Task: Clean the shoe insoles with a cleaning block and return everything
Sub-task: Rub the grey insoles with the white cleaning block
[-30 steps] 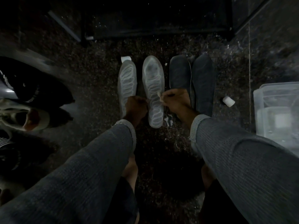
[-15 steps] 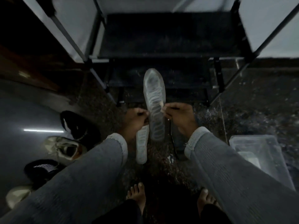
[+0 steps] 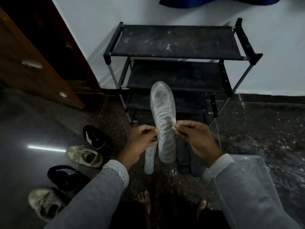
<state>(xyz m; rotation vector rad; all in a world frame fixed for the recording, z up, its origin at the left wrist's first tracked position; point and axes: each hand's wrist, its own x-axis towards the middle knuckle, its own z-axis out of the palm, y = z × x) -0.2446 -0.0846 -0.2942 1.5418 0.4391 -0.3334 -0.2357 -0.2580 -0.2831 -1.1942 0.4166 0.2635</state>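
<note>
Three dark fabric shelves make up the shoe rack (image 3: 178, 42) against the pale wall ahead of me, its top tier dusted with light specks and framed by thin metal tubes. To my left a brown wooden cabinet (image 3: 29, 63) angles away. At lower right a clear plastic container (image 3: 257, 184) sits on the speckled stone floor (image 3: 264, 129), partly behind my right sleeve.

Along the left lie four shoes: a black sneaker with white stripes (image 3: 94, 137), a beige laced sneaker (image 3: 84, 156), a second black sneaker (image 3: 66, 176) and a second beige one (image 3: 44, 202).

I hold one translucent white insole (image 3: 163, 123) up off the floor in front of the rack, its long axis running away from me, rounded toe pointing up toward the shelves and heel toward me. Its surface shows a looping ribbed pattern. My left hand (image 3: 142, 141) pinches its left edge near the middle, fingers curled in. My right hand (image 3: 196, 138) pinches the right edge between thumb and fingertips, and something small and pale shows there too; I cannot tell what it is.

Below, on the floor, the matching white insole (image 3: 149, 160) lies lengthwise, and just to its right are dark insoles (image 3: 184, 156), flat and matte. My bare toes show at the bottom edge.
</note>
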